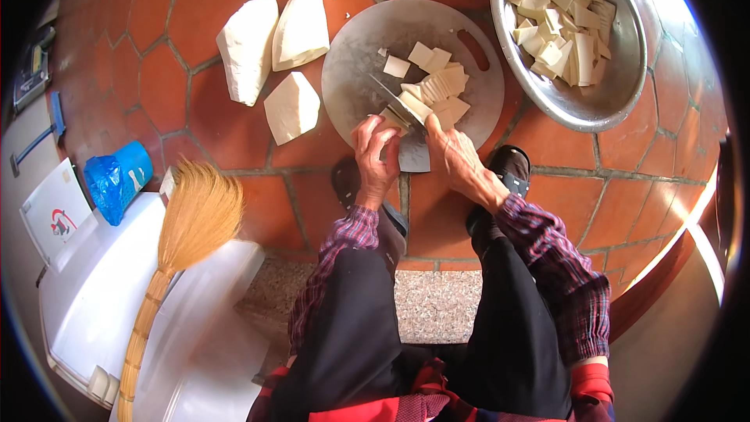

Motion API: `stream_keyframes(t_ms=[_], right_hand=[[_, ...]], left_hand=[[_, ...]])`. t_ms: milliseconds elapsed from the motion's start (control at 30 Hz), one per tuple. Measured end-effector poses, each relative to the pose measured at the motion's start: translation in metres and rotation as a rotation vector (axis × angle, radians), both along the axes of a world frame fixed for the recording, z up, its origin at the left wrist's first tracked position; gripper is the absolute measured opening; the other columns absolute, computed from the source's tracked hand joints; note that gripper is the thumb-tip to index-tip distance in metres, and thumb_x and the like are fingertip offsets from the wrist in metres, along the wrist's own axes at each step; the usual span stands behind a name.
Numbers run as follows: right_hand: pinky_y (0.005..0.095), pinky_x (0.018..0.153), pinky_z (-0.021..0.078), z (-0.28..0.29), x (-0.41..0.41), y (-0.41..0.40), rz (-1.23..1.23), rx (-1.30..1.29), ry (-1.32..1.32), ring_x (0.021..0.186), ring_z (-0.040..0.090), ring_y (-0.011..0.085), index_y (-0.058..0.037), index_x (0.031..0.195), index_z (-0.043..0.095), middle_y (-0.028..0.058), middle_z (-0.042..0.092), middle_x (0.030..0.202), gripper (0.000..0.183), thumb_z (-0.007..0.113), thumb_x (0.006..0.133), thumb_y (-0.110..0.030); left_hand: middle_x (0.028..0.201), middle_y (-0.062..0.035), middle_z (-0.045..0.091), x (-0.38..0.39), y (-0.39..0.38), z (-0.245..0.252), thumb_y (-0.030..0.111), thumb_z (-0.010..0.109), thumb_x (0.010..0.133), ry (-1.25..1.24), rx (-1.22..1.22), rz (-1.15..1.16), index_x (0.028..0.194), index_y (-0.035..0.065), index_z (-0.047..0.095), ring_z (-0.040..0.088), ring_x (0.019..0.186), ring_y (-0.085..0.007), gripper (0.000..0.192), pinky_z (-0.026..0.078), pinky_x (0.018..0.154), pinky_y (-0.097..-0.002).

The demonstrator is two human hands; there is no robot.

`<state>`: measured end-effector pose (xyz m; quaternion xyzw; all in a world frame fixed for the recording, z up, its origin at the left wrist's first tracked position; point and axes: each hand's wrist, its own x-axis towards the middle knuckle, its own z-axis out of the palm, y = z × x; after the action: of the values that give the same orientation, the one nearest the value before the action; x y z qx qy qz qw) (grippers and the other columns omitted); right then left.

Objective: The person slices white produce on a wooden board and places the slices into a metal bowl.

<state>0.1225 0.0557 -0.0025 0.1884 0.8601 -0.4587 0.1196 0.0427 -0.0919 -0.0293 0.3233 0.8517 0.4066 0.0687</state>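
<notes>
My left hand point(375, 158) steadies a pale piece of peeled vegetable point(394, 121) on a round grey cutting board point(351, 53), its fingertips on the piece. In my right hand point(460, 158) is a knife point(387, 91), its blade slanting to the upper left against the vegetable. The handle is mostly hidden by the hand. Just beyond the blade, thin slices point(439, 85) lie in an overlapping heap, with a loose square slice point(396, 66) to their left. A slot pierces the board at its upper right.
Three large peeled vegetable chunks point(249, 50) rest on the terracotta tile floor point(222, 135) left of the board. At upper right stands a metal basin point(628, 70) holding many cut pieces point(551, 29). A straw broom point(202, 205) and a blue bin point(136, 163) are at the left.
</notes>
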Motion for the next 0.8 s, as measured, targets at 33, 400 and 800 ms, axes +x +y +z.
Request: stream_keyframes(t_ms=[33,400,800], right_hand=[[0.0446,0.045,0.0434,0.009,0.004,-0.003,0.052,0.048,0.047,0.051,0.056,0.0372,0.0,0.097,0.038,0.0179,0.053,0.057,0.029,0.05,0.071,0.002],[0.0406,0.05,0.0487,0.046,0.022,-0.019,0.15,0.304,-0.004,0.055,0.061,0.0312,-0.0013,0.099,0.039,0.0165,0.057,0.067,0.028,0.052,0.073,-0.001],[0.0438,0.047,0.0463,0.044,0.011,-0.004,0.173,0.126,-0.018,0.056,0.059,0.0361,-0.0025,0.096,0.035,0.0193,0.054,0.062,0.029,0.05,0.071,0.003]], left_hand=[[0.108,-0.0133,0.053,0.0,-0.003,-0.001,-0.001,0.063,0.071,0.0,-0.005,0.001,0.086,0.0053,0.059,0.05,0.101,-0.0303,0.017,0.041,0.086,-0.0391],[0.103,-0.0148,0.053,0.0,0.002,0.004,-0.002,0.059,0.067,-0.034,0.014,0.038,0.085,0.0034,0.057,0.049,0.095,-0.0334,0.019,0.041,0.083,-0.04],[0.107,-0.0122,0.053,0.005,-0.003,0.001,-0.002,0.062,0.072,-0.098,0.008,0.072,0.092,0.0053,0.061,0.048,0.101,-0.0317,0.021,0.04,0.086,-0.04]])
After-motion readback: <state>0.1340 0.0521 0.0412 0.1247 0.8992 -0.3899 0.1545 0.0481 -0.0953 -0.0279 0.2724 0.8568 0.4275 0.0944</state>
